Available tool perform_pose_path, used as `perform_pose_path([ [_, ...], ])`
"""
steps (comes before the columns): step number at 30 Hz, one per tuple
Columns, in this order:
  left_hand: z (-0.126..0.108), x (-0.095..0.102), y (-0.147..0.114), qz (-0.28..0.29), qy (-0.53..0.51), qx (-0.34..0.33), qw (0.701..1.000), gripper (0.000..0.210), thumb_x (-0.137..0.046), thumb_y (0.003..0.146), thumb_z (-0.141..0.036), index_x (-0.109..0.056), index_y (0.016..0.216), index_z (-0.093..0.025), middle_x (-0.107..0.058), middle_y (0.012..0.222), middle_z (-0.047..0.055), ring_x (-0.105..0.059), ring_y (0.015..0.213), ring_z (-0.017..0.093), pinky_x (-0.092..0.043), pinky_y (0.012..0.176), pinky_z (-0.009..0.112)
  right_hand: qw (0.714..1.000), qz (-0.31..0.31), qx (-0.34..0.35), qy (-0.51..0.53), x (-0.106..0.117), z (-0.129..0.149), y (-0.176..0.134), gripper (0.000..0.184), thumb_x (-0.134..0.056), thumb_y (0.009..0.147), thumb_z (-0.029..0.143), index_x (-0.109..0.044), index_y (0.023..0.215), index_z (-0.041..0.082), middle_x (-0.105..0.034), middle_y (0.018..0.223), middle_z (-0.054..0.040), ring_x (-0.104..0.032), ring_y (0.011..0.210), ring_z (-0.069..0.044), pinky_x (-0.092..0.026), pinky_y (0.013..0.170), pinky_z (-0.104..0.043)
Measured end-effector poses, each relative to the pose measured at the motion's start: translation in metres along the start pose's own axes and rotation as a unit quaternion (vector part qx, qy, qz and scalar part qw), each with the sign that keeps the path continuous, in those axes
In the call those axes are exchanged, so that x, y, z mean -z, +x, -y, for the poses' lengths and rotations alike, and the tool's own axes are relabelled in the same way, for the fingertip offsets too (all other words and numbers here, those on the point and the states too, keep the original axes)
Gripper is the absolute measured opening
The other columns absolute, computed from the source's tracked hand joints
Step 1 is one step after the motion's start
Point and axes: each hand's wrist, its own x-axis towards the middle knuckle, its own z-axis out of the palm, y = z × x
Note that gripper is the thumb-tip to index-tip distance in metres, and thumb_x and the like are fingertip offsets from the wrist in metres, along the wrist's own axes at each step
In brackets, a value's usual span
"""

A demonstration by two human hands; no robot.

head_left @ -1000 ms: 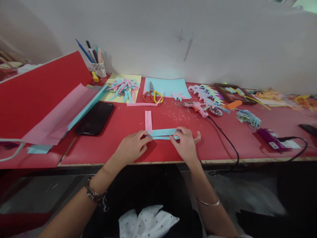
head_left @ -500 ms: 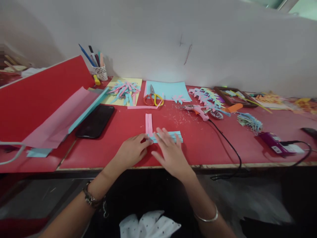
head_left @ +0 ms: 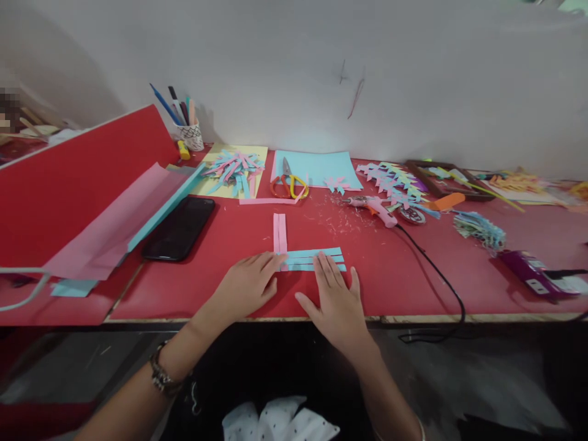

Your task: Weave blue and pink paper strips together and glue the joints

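Light-blue paper strips [head_left: 301, 260] lie side by side across the red table, with thin gaps between them. Two upright pink paper strips [head_left: 280, 231] meet their left end at a corner, where pink and blue overlap. My left hand [head_left: 250, 278] rests there, fingertips pressing on the overlap and thumb apart from the fingers. Flat on the right part of the blue strips lies my right hand [head_left: 335, 300], fingers stretched out and thumb spread. Neither hand grips anything. The left fingertips partly hide the overlap.
Behind the strips lie scissors [head_left: 290, 182], a loose pink strip [head_left: 261, 201] and a heap of cut paper [head_left: 236, 168]. A pink glue gun [head_left: 374, 208] with a black cord [head_left: 432, 266] is to the right. A phone [head_left: 180, 228] and pink sheets [head_left: 105, 229] are left.
My right hand has come down and shifted right, from hovering near the overlap to lying flat on the blue strips. My left hand stays at the corner, its fingers straighter. The view has shifted slightly.
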Motion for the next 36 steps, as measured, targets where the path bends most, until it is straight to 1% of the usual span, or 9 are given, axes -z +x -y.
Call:
perform_pose_path([
  [7, 0.000, 0.000, 0.001, 0.004, 0.020, -0.026, 0.999, 0.029, -0.043, 0.078, -0.016, -0.059, 0.103, -0.017, -0.064, 0.103, 0.008, -0.061, 0.091, 0.018, -0.050, 0.078, 0.030, 1.000, -0.016, 0.000, 0.020, -0.002, 0.001, -0.001, 0.063, -0.030, 0.084, 0.049, -0.033, 0.134, 0.010, -0.030, 0.140, -0.0125, -0.030, 0.128, -0.026, -0.012, 0.104, -0.054],
  [10, 0.001, 0.000, 0.002, 0.004, 0.010, -0.027, 1.000, 0.029, -0.043, 0.078, -0.017, -0.060, 0.102, -0.017, -0.064, 0.102, 0.008, -0.060, 0.093, 0.019, -0.049, 0.080, 0.031, 0.999, -0.033, -0.001, 0.038, -0.001, 0.000, 0.001, 0.057, -0.032, 0.085, 0.046, -0.038, 0.130, 0.013, -0.036, 0.138, -0.0124, -0.033, 0.126, -0.027, -0.010, 0.103, -0.056],
  [14, 0.003, 0.001, 0.003, 0.004, -0.010, -0.040, 0.999, 0.028, -0.043, 0.078, -0.018, -0.060, 0.101, -0.019, -0.064, 0.101, 0.006, -0.058, 0.098, 0.019, -0.039, 0.095, 0.039, 0.995, -0.073, -0.015, 0.064, 0.007, -0.006, 0.012, 0.040, -0.030, 0.087, 0.035, -0.051, 0.118, 0.020, -0.051, 0.127, -0.0087, -0.043, 0.118, -0.024, -0.013, 0.102, -0.053],
  [17, 0.006, 0.002, 0.004, 0.000, -0.023, -0.040, 0.999, 0.027, -0.046, 0.077, -0.023, -0.060, 0.099, -0.018, -0.064, 0.102, 0.007, -0.055, 0.104, 0.021, -0.034, 0.099, 0.042, 0.995, -0.086, -0.019, 0.047, 0.014, -0.011, 0.024, 0.038, -0.030, 0.087, 0.027, -0.050, 0.119, 0.021, -0.051, 0.126, -0.0085, -0.042, 0.119, -0.023, -0.017, 0.101, -0.051],
  [22, 0.009, 0.005, 0.011, 0.012, -0.051, -0.042, 0.998, 0.026, -0.040, 0.084, -0.028, -0.062, 0.093, -0.019, -0.066, 0.094, 0.004, -0.059, 0.090, 0.017, -0.041, 0.089, 0.035, 1.000, -0.008, -0.014, -0.008, 0.021, -0.016, 0.041, 0.039, -0.037, 0.086, 0.025, -0.047, 0.122, 0.014, -0.049, 0.126, -0.0135, -0.044, 0.115, -0.026, -0.027, 0.097, -0.046],
  [25, 0.006, 0.006, 0.018, 0.027, -0.023, -0.007, 0.999, 0.033, -0.032, 0.089, -0.026, -0.064, 0.086, -0.018, -0.067, 0.083, 0.004, -0.062, 0.077, 0.016, -0.045, 0.072, 0.029, 0.999, 0.018, 0.011, -0.033, 0.028, -0.018, 0.049, 0.035, -0.044, 0.084, 0.026, -0.052, 0.116, 0.015, -0.054, 0.119, -0.0128, -0.049, 0.108, -0.027, -0.029, 0.093, -0.043],
  [27, 0.004, 0.006, 0.023, 0.024, 0.000, 0.025, 0.999, 0.031, -0.034, 0.088, -0.025, -0.064, 0.090, -0.018, -0.069, 0.082, 0.005, -0.062, 0.074, 0.017, -0.045, 0.068, 0.028, 0.999, 0.042, 0.022, -0.026, 0.033, -0.021, 0.055, 0.031, -0.048, 0.082, 0.025, -0.055, 0.111, 0.018, -0.057, 0.112, -0.0111, -0.051, 0.103, -0.026, -0.031, 0.087, -0.042],
  [32, 0.002, 0.000, 0.031, -0.004, 0.009, 0.096, 0.995, 0.027, -0.045, 0.084, -0.022, -0.060, 0.107, -0.022, -0.070, 0.089, 0.004, -0.064, 0.077, 0.018, -0.045, 0.075, 0.031, 0.993, 0.106, 0.027, 0.039, 0.046, -0.029, 0.068, 0.018, -0.052, 0.079, 0.019, -0.058, 0.095, 0.019, -0.064, 0.098, -0.0064, -0.053, 0.098, -0.023, -0.028, 0.078, -0.036],
  [36, 0.002, 0.000, 0.030, -0.013, 0.001, 0.101, 0.995, 0.027, -0.049, 0.081, -0.025, -0.060, 0.106, -0.022, -0.071, 0.086, 0.003, -0.064, 0.075, 0.018, -0.043, 0.082, 0.033, 0.992, 0.103, 0.043, 0.060, 0.050, -0.035, 0.078, 0.013, -0.049, 0.078, 0.016, -0.060, 0.084, 0.019, -0.066, 0.091, -0.0039, -0.055, 0.092, -0.022, -0.024, 0.077, -0.035],
])
